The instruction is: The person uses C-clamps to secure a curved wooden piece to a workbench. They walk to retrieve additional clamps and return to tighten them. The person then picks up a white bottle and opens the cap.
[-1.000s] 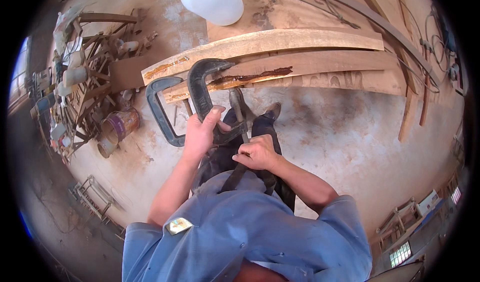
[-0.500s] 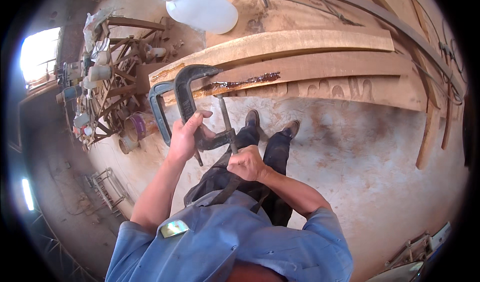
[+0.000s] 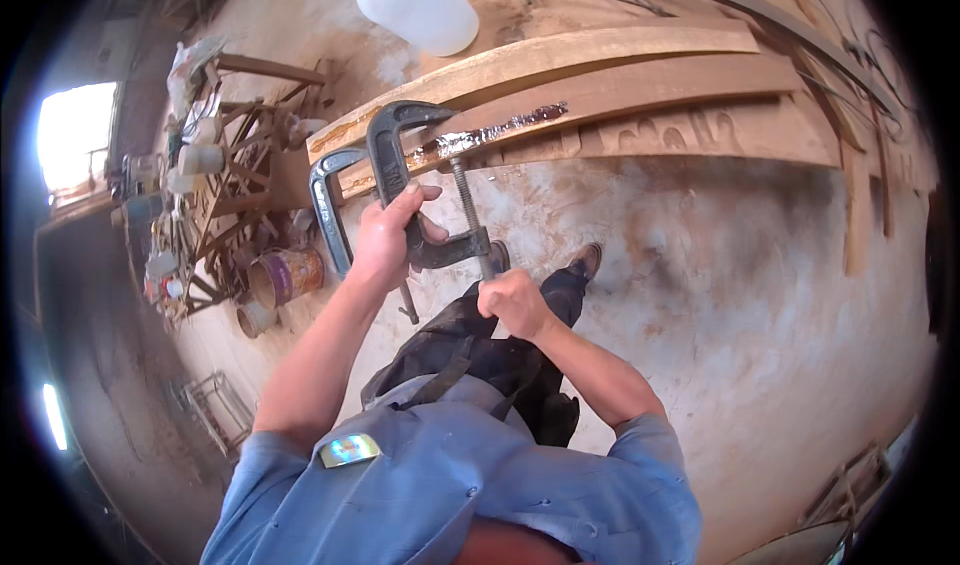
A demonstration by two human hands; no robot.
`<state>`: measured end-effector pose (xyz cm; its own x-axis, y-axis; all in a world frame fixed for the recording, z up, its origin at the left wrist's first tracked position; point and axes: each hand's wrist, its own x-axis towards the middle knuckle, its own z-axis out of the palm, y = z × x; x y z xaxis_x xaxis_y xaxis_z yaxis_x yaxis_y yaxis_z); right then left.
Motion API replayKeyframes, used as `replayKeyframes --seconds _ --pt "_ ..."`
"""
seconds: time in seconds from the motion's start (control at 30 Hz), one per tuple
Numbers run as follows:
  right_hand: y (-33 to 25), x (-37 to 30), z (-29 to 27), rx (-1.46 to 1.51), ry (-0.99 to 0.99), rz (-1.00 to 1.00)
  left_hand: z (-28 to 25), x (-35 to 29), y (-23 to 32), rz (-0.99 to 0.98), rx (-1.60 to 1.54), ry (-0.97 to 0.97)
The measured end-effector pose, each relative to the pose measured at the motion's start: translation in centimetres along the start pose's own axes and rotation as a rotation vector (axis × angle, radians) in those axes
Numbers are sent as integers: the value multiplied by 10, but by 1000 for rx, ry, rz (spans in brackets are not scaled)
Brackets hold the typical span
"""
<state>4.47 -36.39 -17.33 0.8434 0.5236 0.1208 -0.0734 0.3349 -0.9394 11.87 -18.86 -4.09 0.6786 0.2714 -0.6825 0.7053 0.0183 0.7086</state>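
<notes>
Clamp now seated: left hand (image 3: 385, 240) grips the dark C-clamp (image 3: 395, 165) frame over the glued plank (image 3: 600, 100) edge, right hand (image 3: 512, 303) has dropped to its screw handle, clenched, so tightening looks underway.

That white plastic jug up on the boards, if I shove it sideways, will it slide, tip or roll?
The white plastic jug lies on its side on the wooden boards, so it has probably already tipped and could roll on its rounded body. It looks like thin plastic, likely light unless full; its contents cannot be seen. The rough wood would probably resist sliding.

Blue short-sleeved shirt (image 3: 450, 495) — dark trousers (image 3: 500, 355) (bare forearms)
</notes>
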Motion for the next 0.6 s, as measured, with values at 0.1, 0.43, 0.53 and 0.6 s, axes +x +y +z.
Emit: replayKeyframes --seconds 0.1,0.43,0.53,0.6 --pt "5 -5 7 -13 80 0 -4 7 -10 43 -19 -8" --pt "-11 -16 62 -456 663 250 -17 -5 -3 112 62 -148" --pt "-11 -7 63 -547 743 346 -62 -21 -16 412 403 -90" --pt "-20 -3 64 -535 738 338 -110 -28 -26 710 678 -14"
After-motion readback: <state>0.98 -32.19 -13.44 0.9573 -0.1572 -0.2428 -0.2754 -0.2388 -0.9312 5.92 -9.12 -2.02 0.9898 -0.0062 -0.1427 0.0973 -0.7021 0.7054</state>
